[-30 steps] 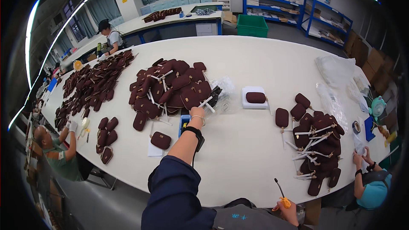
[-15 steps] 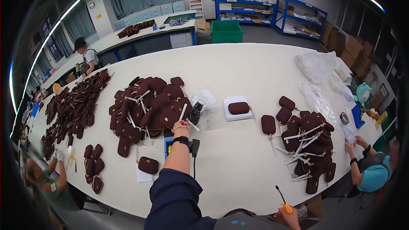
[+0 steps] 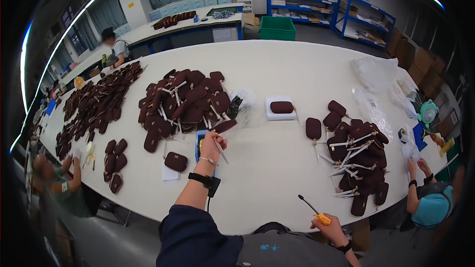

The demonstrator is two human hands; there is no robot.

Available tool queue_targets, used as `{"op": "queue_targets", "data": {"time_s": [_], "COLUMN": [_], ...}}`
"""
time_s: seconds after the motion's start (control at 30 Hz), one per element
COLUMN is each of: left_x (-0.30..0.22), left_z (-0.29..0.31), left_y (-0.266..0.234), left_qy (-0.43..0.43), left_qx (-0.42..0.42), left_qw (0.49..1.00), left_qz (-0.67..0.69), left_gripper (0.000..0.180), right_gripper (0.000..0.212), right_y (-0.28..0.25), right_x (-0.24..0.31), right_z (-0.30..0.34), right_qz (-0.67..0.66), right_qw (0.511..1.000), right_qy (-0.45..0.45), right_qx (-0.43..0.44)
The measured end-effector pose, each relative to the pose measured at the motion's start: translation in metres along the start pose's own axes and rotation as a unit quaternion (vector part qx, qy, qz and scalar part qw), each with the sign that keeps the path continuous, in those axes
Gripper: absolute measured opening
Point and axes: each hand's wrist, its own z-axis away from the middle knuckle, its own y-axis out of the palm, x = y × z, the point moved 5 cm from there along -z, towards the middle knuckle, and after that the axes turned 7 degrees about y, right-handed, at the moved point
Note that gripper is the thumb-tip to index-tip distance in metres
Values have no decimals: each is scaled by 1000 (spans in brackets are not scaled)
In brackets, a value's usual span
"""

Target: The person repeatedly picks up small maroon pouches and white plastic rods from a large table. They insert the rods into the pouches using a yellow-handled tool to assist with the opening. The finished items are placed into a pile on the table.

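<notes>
My left hand (image 3: 212, 144) is closed around the white-wrapped strap of a dark brown pouch (image 3: 225, 126), which hangs tilted just beyond my fingers. Behind it lies a large heap of the same pouches (image 3: 185, 96), their straps in white sleeves. My right hand (image 3: 330, 228), at the table's near edge, grips an orange-handled tool (image 3: 322, 218) with a thin black neck, like a stick lighter, pointing up and left. Below my left hand a blue tray (image 3: 199, 156) is partly covered by my arm. Nearby, one pouch (image 3: 176, 161) rests on white paper.
To the right sits another pile of pouches (image 3: 363, 155); a single pouch (image 3: 282, 107) lies on a white pad (image 3: 272, 115) at the middle. Clear plastic bags (image 3: 376, 71) lie far right. Co-workers sit left and right; more pouches (image 3: 99, 101) cover the left side.
My left hand has drawn back from the big heap with a pouch hanging from its strap. The right hand with the orange tool has come up further into view. The whole view has shifted.
</notes>
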Motion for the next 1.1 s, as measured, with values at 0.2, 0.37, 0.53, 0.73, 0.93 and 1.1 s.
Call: {"op": "queue_targets", "data": {"time_s": [0.2, 0.37, 0.53, 0.73, 0.93, 1.1], "left_x": [22, 88, 189, 235, 226, 192], "left_z": [227, 408, 518, 539, 514, 468], "left_y": [-65, -132, -180, -147, -115, -77], "left_qy": [17, -102, -133, -50, 45, 129], "left_qx": [0, -84, -85, 194, 327, 398], "left_qw": [960, 942, 787, 559, 452, 358], "left_qz": [-279, -307, -596, -805, -829, -835], "left_gripper": [34, 34, 30, 15, 17, 18], "right_gripper": [34, 47, 42, 47, 50, 51], "right_y": [43, 95, 143, 175, 170, 145], "right_x": [54, 58, 31, 5, 39, 21], "right_z": [-8, 12, 26, 29, 12, -30], "right_qz": [213, 451, 567, 600, 592, 582], "right_qw": [956, 814, 669, 574, 639, 692], "right_qy": [-36, -64, -169, -168, -178, -280], "right_qx": [201, 360, 451, 531, 457, 323]}}
